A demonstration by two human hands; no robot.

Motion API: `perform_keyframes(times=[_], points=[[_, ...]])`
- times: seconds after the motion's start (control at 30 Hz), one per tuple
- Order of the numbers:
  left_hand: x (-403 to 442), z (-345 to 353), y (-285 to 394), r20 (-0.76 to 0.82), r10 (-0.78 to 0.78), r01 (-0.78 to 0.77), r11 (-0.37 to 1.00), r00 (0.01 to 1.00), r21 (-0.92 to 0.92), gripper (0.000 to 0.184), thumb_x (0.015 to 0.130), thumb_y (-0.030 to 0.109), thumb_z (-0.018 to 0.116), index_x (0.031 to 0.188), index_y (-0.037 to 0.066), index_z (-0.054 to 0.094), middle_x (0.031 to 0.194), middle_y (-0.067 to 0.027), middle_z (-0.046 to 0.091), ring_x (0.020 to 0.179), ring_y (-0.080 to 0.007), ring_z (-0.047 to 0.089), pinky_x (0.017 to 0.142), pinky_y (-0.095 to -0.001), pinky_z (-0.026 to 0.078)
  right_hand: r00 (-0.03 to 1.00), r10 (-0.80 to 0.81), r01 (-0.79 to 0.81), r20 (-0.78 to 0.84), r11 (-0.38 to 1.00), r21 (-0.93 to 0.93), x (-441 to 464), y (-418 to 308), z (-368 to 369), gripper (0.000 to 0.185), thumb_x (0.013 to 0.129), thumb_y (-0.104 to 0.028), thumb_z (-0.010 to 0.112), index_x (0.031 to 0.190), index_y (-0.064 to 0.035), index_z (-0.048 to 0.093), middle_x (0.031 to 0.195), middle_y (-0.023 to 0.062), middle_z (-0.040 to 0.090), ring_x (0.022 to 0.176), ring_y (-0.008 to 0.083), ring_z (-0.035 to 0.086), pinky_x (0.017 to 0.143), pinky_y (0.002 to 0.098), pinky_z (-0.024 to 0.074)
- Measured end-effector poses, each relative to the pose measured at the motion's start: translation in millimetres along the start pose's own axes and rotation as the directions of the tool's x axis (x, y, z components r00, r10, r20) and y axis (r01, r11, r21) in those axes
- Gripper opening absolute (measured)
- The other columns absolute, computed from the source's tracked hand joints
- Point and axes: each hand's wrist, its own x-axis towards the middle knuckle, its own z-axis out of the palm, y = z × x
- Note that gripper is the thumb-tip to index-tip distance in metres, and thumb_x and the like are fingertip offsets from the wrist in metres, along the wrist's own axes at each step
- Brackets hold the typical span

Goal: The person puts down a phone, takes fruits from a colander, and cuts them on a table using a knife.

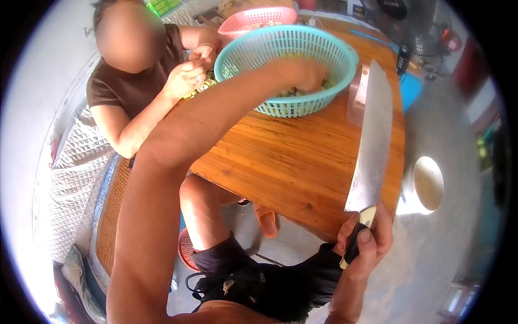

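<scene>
My right hand (367,243) is wrapped round the black handle of a large kitchen knife (373,135), whose broad blade points up and away, over the table's right side. My left arm stretches across the table, and my left hand (310,75) is down inside a turquoise plastic basket (286,108) with slotted sides. Small pale green pieces (295,93) lie in the basket around that hand. Its fingers are mostly hidden, so whether they grip anything does not show.
Across the wooden table (270,156) sits another person (135,92), hands together over a small pile of yellow-green pieces (202,87). Behind stands a pink basket (258,20). A clear plastic container (356,102) is near the right edge; a white bucket (426,186) is on the floor.
</scene>
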Motion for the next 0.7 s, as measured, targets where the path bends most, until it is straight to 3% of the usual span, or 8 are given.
perform_keyframes(times=[0.03,0.17,0.37,0.43,0.47,0.53,0.7], points=[[-1,4,0,-0.062,-0.031,0.037,0.996,0.998,0.085,0.05,0.093,0.024,0.068,0.14,0.009,0.058,0.129,-0.0186,0.068,0.116,-0.0324,0.068,0.091,-0.0413,0.058,1.0,-0.002,0.002,0.003,1.0,-0.001,1,0,1,0.073,0.094,-0.04,0.067,0.139,0.0149,0.048,0.068,0.0093,0.057,0.045,0.0108,0.047,0.041,0.0227,0.036],[1,11,-2,-0.068,-0.033,0.035,0.999,0.997,0.028,0.053,0.092,0.02,0.069,0.142,0.009,0.057,0.12,-0.0203,0.071,0.112,-0.0325,0.069,0.091,-0.0409,0.057,1.0,-0.01,0.012,0.024,0.996,-0.094,2,1,-2,0.07,0.096,-0.039,0.064,0.141,0.0129,0.049,0.069,0.009,0.058,0.047,0.0108,0.048,0.043,0.0234,0.0376],[35,11,-40,-0.322,0.153,-0.132,0.987,0.934,0.087,0.043,0.091,0.022,0.073,0.13,0.005,0.068,0.108,-0.015,0.075,0.095,-0.0308,0.072,0.079,-0.0412,0.057,1.0,0.004,-0.004,-0.002,0.995,-0.101,3,-4,3,0.068,0.098,-0.035,0.064,0.145,0.0121,0.049,0.067,0.0097,0.06,0.05,0.0136,0.053,0.047,0.0274,0.0433],[24,-1,-49,-0.354,0.077,-0.193,0.932,0.932,-0.306,0.036,0.092,0.026,0.075,0.12,0.003,0.073,0.095,-0.0112,0.073,0.072,-0.0219,0.066,0.061,-0.0346,0.052,1.0,0.013,-0.014,-0.012,0.994,-0.107,3,-4,2,0.067,0.098,-0.033,0.064,0.145,0.0118,0.049,0.069,0.0099,0.06,0.051,0.0133,0.053,0.047,0.0274,0.0436],[15,-6,-50,-0.355,0.08,-0.195,0.934,0.932,-0.301,0.036,0.092,0.026,0.075,0.12,0.003,0.073,0.095,-0.0112,0.073,0.072,-0.0219,0.066,0.061,-0.0346,0.052,1.0,0.006,-0.006,-0.003,0.996,-0.084,3,-3,2,0.066,0.098,-0.032,0.063,0.145,0.0115,0.049,0.07,0.0101,0.061,0.052,0.0133,0.053,0.047,0.0274,0.0438],[-12,-12,-46,-0.307,-0.047,-0.136,0.826,0.951,-0.547,0.034,0.094,0.031,0.076,0.112,0.002,0.072,0.081,-0.0062,0.064,0.056,-0.0118,0.049,0.048,-0.0279,0.04,1.0,0.0,0.0,0.003,0.998,-0.059,3,-3,2,0.064,0.098,-0.03,0.063,0.146,0.0111,0.049,0.071,0.0103,0.061,0.052,0.0134,0.053,0.048,0.0274,0.0439],[-55,-23,-54,-0.316,-0.102,-0.138,0.746,0.943,-0.651,0.042,0.096,0.044,0.074,0.104,0.003,0.069,0.073,-0.0001,0.054,0.051,-0.0064,0.037,0.045,-0.024,0.027,0.999,-0.02,0.023,0.037,0.997,-0.069,3,-4,1,0.061,0.099,-0.028,0.063,0.146,0.0091,0.05,0.07,0.0102,0.061,0.053,0.014,0.053,0.049,0.027,0.0439]])
